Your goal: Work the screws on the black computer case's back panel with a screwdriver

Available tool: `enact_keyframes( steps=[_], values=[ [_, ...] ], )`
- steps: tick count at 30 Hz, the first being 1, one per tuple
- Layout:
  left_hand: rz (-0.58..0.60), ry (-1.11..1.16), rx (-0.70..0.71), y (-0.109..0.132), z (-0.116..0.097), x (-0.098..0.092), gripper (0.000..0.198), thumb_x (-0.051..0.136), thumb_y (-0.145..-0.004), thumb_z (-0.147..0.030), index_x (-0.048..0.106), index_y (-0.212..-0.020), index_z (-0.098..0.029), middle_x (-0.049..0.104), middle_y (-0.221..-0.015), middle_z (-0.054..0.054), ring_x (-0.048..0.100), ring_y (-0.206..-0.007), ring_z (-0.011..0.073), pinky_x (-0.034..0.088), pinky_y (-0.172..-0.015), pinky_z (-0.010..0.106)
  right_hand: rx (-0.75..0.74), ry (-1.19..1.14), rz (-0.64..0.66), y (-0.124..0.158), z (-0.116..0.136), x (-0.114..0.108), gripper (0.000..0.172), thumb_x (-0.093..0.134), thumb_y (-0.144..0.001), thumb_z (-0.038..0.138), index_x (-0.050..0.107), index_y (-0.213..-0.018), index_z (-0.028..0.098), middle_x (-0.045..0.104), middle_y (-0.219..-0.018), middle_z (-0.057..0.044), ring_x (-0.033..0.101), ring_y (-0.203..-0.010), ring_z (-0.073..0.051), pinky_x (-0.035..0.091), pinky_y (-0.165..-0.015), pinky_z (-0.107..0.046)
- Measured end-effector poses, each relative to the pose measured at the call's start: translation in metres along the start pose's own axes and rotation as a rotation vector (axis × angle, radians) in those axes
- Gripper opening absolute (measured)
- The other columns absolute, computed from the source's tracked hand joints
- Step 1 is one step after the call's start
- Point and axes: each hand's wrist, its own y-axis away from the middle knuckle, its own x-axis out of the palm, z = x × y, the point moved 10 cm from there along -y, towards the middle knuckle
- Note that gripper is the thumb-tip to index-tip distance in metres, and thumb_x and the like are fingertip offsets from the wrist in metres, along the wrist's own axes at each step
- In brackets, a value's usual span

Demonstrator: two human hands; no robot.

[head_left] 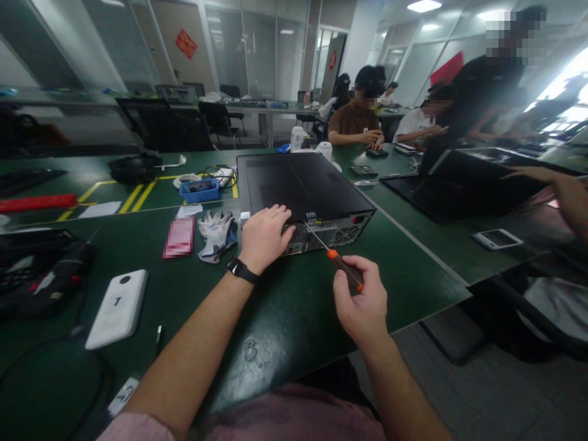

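A black desktop computer case (298, 187) lies flat on the green table (275, 318), its rear panel with ports and fan grille facing me. My left hand (265, 236), with a black watch on the wrist, rests on the case's near left corner, fingers curled over the edge. My right hand (361, 300) is closed round the orange-and-black handle of a screwdriver (335, 258). Its thin shaft points up and left, with the tip at the top edge of the rear panel.
White work gloves (215, 233) and a pixelated pink card (179, 237) lie left of the case. A blue parts tray (199, 190) sits behind them, a white device marked 1 (118, 308) at near left. Other people sit across the table; another person's hand (563, 190) reaches in at right.
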Motion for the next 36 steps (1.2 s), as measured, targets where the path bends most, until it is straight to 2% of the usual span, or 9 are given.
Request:
enact_keyframes(
  steps=[7, 14, 21, 24, 27, 29, 33, 36],
  values=[
    [0.016, -0.008, -0.002, 0.000, 0.001, 0.000, 0.031, 0.068, -0.099, -0.031, 0.074, -0.126, -0.018, 0.074, -0.139, 0.012, 0.067, -0.134, 0.0278, 0.052, -0.116, 0.045, 0.002, -0.018, 0.012, -0.001, 0.002, 0.002, 0.023, 0.062, -0.095, 0.030, 0.062, -0.117, 0.022, 0.074, -0.102, -0.008, 0.072, -0.084, -0.021, 0.062, -0.081, -0.040],
    [0.027, 0.010, -0.027, -0.001, 0.003, 0.001, 0.031, 0.067, -0.099, -0.031, 0.073, -0.127, -0.021, 0.073, -0.140, 0.011, 0.067, -0.135, 0.0282, 0.052, -0.117, 0.048, -0.032, -0.011, 0.044, -0.003, 0.001, 0.001, 0.018, 0.060, -0.097, 0.028, 0.063, -0.114, 0.023, 0.073, -0.098, -0.005, 0.071, -0.081, -0.020, 0.061, -0.076, -0.037],
    [0.009, -0.003, -0.020, 0.001, 0.001, -0.001, 0.032, 0.065, -0.100, -0.033, 0.073, -0.128, -0.019, 0.073, -0.140, 0.011, 0.067, -0.135, 0.0280, 0.052, -0.117, 0.047, -0.075, 0.028, 0.012, -0.002, -0.003, -0.002, 0.017, 0.062, -0.096, 0.026, 0.066, -0.113, 0.024, 0.075, -0.098, -0.005, 0.073, -0.080, -0.020, 0.061, -0.073, -0.035],
    [0.018, -0.007, -0.017, 0.001, 0.001, 0.000, 0.032, 0.065, -0.100, -0.033, 0.073, -0.128, -0.019, 0.074, -0.139, 0.011, 0.068, -0.134, 0.0286, 0.052, -0.117, 0.048, -0.063, 0.042, -0.023, 0.003, -0.011, -0.001, 0.017, 0.061, -0.099, 0.029, 0.069, -0.113, 0.024, 0.077, -0.092, -0.004, 0.073, -0.070, -0.018, 0.060, -0.068, -0.033],
    [0.022, -0.011, -0.012, 0.001, 0.001, 0.001, 0.032, 0.065, -0.100, -0.033, 0.073, -0.129, -0.020, 0.073, -0.140, 0.011, 0.067, -0.135, 0.0284, 0.052, -0.117, 0.049, 0.021, 0.004, -0.017, 0.007, -0.023, 0.002, 0.021, 0.056, -0.103, 0.033, 0.069, -0.117, 0.023, 0.076, -0.083, -0.002, 0.070, -0.060, -0.016, 0.058, -0.060, -0.030],
    [0.014, -0.010, -0.009, 0.002, 0.001, 0.001, 0.032, 0.065, -0.100, -0.033, 0.073, -0.129, -0.019, 0.073, -0.140, 0.011, 0.067, -0.134, 0.0283, 0.052, -0.117, 0.049, 0.038, 0.001, -0.002, 0.008, -0.024, 0.003, 0.023, 0.056, -0.102, 0.034, 0.068, -0.118, 0.022, 0.077, -0.087, -0.003, 0.073, -0.066, -0.017, 0.059, -0.061, -0.030],
    [0.004, -0.012, 0.002, 0.002, 0.000, 0.000, 0.032, 0.065, -0.100, -0.033, 0.073, -0.128, -0.018, 0.073, -0.140, 0.012, 0.068, -0.134, 0.0282, 0.052, -0.117, 0.048, -0.049, 0.041, -0.044, 0.007, -0.011, -0.002, 0.020, 0.058, -0.097, 0.031, 0.067, -0.114, 0.022, 0.076, -0.100, -0.008, 0.075, -0.083, -0.022, 0.062, -0.072, -0.036],
    [-0.006, -0.016, 0.010, 0.002, -0.001, -0.001, 0.031, 0.066, -0.100, -0.032, 0.073, -0.127, -0.018, 0.074, -0.139, 0.011, 0.068, -0.133, 0.0279, 0.052, -0.117, 0.047, -0.050, 0.022, -0.062, 0.008, -0.011, -0.002, 0.019, 0.058, -0.100, 0.029, 0.068, -0.115, 0.023, 0.076, -0.091, -0.005, 0.074, -0.073, -0.019, 0.060, -0.067, -0.032]
  ],
)
